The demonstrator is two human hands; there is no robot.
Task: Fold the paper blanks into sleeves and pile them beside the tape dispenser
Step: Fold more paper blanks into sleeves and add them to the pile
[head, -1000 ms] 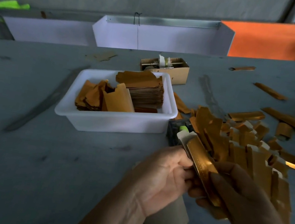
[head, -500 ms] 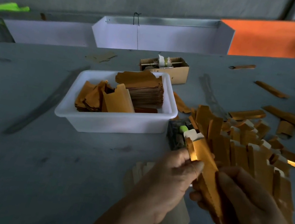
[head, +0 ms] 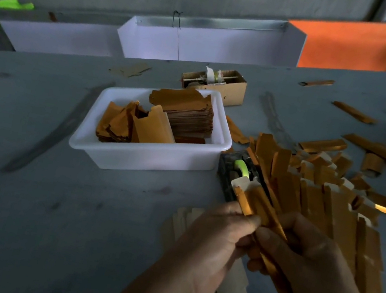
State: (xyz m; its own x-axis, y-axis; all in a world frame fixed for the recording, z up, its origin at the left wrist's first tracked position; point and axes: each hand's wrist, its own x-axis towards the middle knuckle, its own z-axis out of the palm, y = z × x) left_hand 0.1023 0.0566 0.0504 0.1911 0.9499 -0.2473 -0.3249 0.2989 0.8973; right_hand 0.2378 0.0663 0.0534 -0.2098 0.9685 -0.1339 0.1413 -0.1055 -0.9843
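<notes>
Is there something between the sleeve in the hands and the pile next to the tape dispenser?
Nothing visible. Both hands, left hand and right hand, hold the sleeve just in front of the tape dispenser. The pile lies directly to its right, with only open air between.

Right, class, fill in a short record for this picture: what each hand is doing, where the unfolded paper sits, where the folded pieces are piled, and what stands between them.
Left hand: left hand pinches the gold paper sleeve near its top
Right hand: right hand has its grip on the same sleeve, lower down
Unfolded paper: paper blanks stacked in the white tub
Folded pieces: pile of sleeves right of the tub
Between them: tape dispenser, touching the pile
Surface: grey table
</notes>
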